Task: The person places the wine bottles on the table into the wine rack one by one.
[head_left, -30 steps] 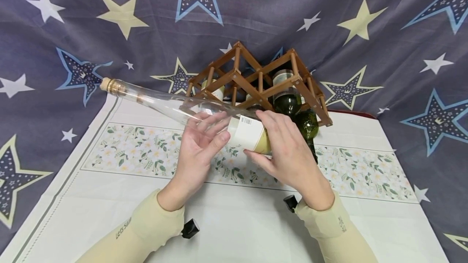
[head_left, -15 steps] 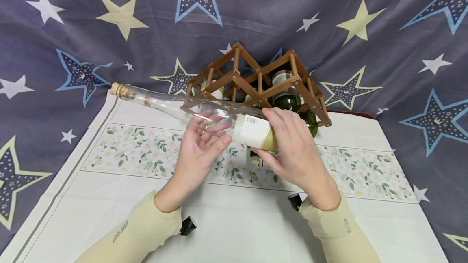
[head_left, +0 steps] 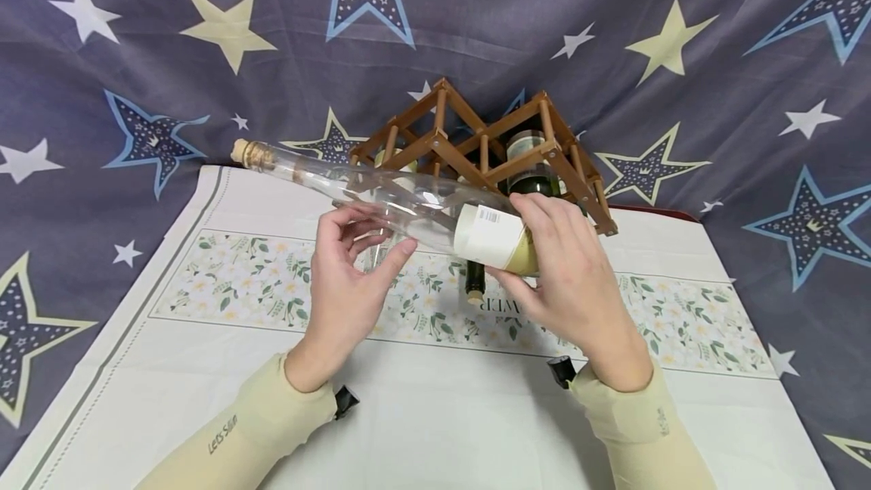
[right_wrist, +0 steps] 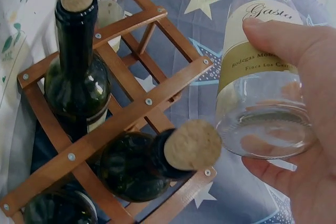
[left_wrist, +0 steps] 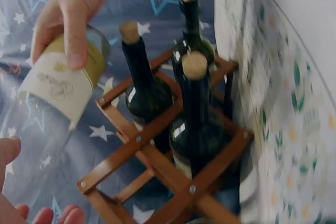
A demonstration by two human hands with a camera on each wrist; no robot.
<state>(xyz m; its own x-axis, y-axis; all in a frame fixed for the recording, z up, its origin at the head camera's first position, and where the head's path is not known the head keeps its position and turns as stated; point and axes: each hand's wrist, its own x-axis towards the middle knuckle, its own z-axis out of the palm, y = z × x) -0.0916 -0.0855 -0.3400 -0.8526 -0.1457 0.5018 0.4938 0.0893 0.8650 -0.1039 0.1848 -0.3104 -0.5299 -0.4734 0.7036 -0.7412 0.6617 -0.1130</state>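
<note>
A clear glass wine bottle (head_left: 493, 237) with a cork stopper (head_left: 240, 150) and a white and gold label is held slantwise, its neck toward the left. My right hand (head_left: 574, 282) grips it around the base end, thumb over the label in the right wrist view. Beneath the bottle's shoulder, my left hand (head_left: 347, 286) has its thumb spread away from loosely bent fingers. Behind the bottle stands a wooden wine rack (head_left: 442, 144). Corked dark green bottles (left_wrist: 197, 119) sit in it, their necks pointing out toward me.
Another clear bottle (right_wrist: 111, 6) sits at one end of the rack in the right wrist view. A white tablecloth (head_left: 435, 422) with a floral band covers the table. A star-patterned curtain (head_left: 476, 6) hangs close behind the rack.
The clear bottle has moved to the right with my right hand, its cork end coming inward. My left hand has shifted slightly left, and its fingers are more bent.
</note>
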